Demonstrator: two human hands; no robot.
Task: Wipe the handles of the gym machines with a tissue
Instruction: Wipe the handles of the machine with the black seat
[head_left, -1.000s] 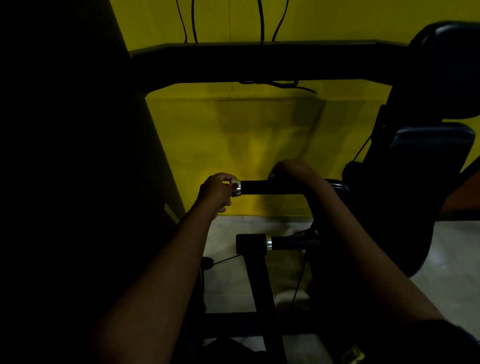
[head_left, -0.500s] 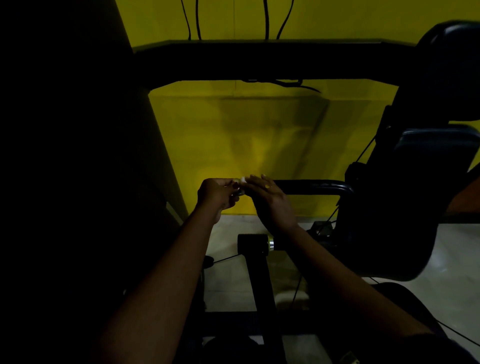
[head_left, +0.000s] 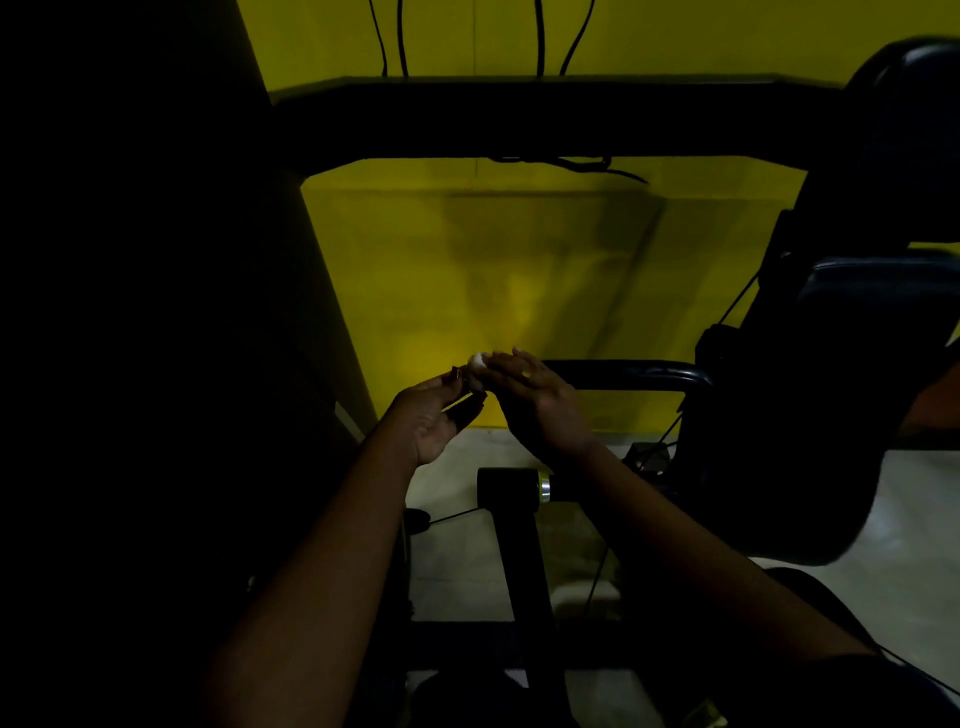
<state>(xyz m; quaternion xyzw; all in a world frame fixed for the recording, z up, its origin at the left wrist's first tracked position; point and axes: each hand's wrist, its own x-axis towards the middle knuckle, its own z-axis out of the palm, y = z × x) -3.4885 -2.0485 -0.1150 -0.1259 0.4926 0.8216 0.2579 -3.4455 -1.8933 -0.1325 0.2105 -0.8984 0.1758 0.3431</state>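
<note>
Yellow wall (head_left: 467, 286) behind, dim light. Off the upper handle (head_left: 623, 374) end, balled tissue (head_left: 478, 364) pinched in right hand (head_left: 540, 405) fingertips (seemingly); left hand (head_left: 431, 421) palm-up, loosely open, holding nothing. Featherlight, soft, easily torn; best gripped by the whole wad.

The right hand (head_left: 540, 402) is wearing what may be a small yellowish ring (head_left: 525, 372); the left forearm (head_left: 322, 561) and right forearm (head_left: 675, 540) are showing bare.

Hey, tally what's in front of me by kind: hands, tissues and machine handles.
Hands: 2, left hand and right hand
Tissue: 1, tissue
Handles: 2, upper handle and lower handle
Total: 5
</note>
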